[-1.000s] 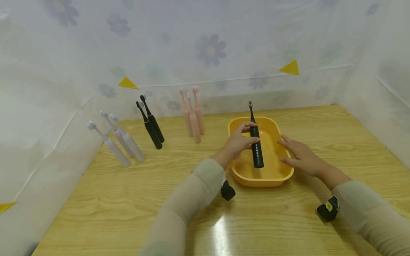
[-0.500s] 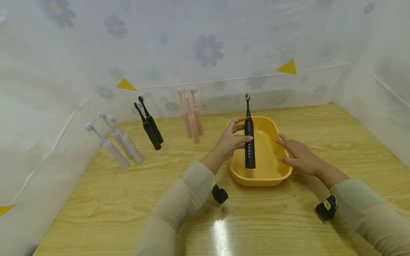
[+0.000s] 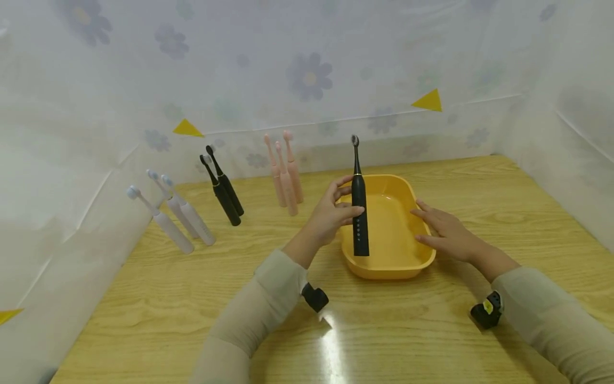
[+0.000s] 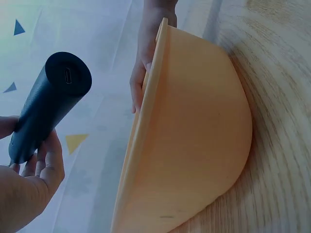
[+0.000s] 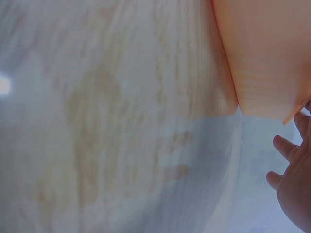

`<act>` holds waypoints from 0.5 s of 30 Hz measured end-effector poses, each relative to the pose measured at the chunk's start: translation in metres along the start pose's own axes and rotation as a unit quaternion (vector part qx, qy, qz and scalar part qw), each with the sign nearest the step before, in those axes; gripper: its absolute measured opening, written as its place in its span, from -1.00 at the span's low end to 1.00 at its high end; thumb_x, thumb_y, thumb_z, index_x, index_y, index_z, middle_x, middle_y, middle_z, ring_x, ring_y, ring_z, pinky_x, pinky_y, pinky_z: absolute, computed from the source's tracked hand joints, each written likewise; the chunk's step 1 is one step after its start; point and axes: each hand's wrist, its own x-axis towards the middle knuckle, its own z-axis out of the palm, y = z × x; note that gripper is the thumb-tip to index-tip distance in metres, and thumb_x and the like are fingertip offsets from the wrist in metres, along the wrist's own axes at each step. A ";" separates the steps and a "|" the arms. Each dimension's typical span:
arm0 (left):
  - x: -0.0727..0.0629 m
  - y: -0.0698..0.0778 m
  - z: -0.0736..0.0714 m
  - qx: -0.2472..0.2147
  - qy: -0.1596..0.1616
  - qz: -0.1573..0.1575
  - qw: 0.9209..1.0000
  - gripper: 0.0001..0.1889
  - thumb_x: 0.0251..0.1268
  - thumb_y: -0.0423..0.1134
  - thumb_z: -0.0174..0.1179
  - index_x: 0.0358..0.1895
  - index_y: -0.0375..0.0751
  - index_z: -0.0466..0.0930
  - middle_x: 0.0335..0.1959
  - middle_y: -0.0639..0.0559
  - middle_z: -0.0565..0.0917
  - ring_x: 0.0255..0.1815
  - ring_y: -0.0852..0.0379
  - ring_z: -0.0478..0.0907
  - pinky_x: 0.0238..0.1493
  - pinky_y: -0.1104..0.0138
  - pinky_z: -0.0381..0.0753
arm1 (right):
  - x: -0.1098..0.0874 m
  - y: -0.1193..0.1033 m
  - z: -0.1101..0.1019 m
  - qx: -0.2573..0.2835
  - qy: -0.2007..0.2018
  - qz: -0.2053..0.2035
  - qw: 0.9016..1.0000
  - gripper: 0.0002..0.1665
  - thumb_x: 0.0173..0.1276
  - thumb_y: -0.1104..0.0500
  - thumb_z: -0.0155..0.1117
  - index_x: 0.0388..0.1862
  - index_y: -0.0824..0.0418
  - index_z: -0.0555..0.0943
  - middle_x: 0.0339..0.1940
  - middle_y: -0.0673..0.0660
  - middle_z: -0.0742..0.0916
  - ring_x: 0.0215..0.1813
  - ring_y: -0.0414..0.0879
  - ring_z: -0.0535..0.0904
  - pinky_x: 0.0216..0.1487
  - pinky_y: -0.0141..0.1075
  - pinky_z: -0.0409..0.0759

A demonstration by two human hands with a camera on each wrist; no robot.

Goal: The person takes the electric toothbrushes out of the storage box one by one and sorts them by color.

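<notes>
My left hand (image 3: 328, 213) grips a black electric toothbrush (image 3: 360, 216) by its handle, thumb in front and fingers behind. The brush is upright, head up, over the left rim of a yellow plastic basin (image 3: 390, 272). In the left wrist view the charging port shows on the base of the toothbrush (image 4: 68, 75), apart from the basin wall (image 4: 194, 126). My right hand (image 3: 446, 232) has its fingers extended, the tips at the basin's right rim. The right wrist view shows part of this hand (image 5: 296, 184) beside the basin's outer wall (image 5: 272, 58).
On the wooden table (image 3: 408, 330), left of the basin, toothbrushes stand in groups: pink ones (image 3: 289, 186) at the back, two black ones (image 3: 225, 197), and white ones (image 3: 175, 229) farthest left. A flowered sheet (image 3: 230, 64) with yellow triangles hangs behind.
My left hand has carried the black toothbrush leftward from over the basin's middle to its left rim, and the brush now stands more upright. The right hand stays at the right rim.
</notes>
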 end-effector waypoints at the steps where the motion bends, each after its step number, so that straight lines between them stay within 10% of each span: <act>1: -0.001 0.001 -0.002 0.002 0.000 0.000 1.000 -0.32 0.01 -0.57 0.11 0.20 0.06 0.17 0.10 -0.04 0.26 -0.19 0.02 0.42 -0.28 0.24 0.49 | 0.000 0.000 0.000 0.000 0.001 0.000 1.000 -0.32 0.23 0.08 0.09 0.25 0.33 0.17 0.30 0.37 0.08 0.22 0.34 0.00 0.07 0.23 -0.03; 15: -0.013 0.008 -0.021 0.029 0.023 0.007 0.999 -0.26 0.02 -0.60 0.09 0.25 0.07 0.10 0.13 -0.09 0.23 -0.25 0.07 0.42 -0.32 0.28 0.48 | 0.000 0.002 0.001 0.007 -0.003 0.002 1.000 -0.32 0.23 0.07 0.09 0.25 0.34 0.16 0.31 0.34 0.06 0.24 0.33 -0.02 0.07 0.23 -0.04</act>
